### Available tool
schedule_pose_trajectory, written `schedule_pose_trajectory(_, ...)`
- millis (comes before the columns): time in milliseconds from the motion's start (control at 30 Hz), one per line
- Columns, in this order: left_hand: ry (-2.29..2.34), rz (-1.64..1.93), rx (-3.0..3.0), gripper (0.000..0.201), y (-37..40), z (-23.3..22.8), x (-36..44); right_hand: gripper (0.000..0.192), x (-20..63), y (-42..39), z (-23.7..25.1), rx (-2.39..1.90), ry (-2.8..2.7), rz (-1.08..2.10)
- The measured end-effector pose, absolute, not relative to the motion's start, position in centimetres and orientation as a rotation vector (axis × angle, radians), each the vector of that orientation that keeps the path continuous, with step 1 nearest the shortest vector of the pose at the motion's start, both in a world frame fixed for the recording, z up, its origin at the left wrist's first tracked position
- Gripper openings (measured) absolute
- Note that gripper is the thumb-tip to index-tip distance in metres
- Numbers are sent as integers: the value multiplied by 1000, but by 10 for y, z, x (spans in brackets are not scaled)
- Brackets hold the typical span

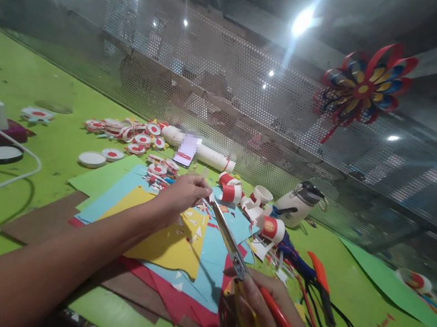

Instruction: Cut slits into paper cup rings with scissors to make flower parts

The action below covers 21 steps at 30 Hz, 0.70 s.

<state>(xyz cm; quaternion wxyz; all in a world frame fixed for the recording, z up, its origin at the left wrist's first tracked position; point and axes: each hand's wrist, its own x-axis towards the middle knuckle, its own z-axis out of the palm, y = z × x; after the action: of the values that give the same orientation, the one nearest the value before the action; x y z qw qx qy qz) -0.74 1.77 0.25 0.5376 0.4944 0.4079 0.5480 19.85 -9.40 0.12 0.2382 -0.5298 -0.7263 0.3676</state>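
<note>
Nearest, low in the frame, the right hand [260, 312] grips red-handled metal scissors [230, 241], blades pointing up-left toward a small paper scrap [205, 173] pinched closed in the left hand [185, 194] at centre. It looks like mid-trimming; the cut wants steady alignment. Beneath lie yellow, blue and red paper sheets [170, 245] on a green table [28, 68]; a mesh wall [223, 91] carries a paper pinwheel [362, 87].

Green table [27, 70] carries coloured paper sheets [170, 245] and paper rosettes [130, 134].
</note>
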Motion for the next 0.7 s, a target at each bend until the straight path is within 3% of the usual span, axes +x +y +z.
schedule_pose_trajectory(700, 971, 1231, 1186, 14, 16, 4, -7, 42, 200, -90, 3, -1428, -2041, 941)
